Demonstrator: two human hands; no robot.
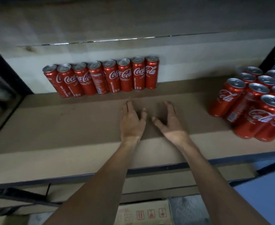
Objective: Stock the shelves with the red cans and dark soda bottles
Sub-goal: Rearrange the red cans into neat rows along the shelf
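Shelf mid free btwn can row & can cluster.

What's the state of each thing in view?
back row of cans: eight, upright, side by side at the rear of the shelf.
can cluster: upright, packed together at the right end.
left hand: open, empty, over the shelf.
right hand: open, empty, beside the left.

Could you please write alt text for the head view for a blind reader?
The left hand and right hand, open and empty, reach over a shelf. A row of eight red cans lines its back; a second cluster stands at right.
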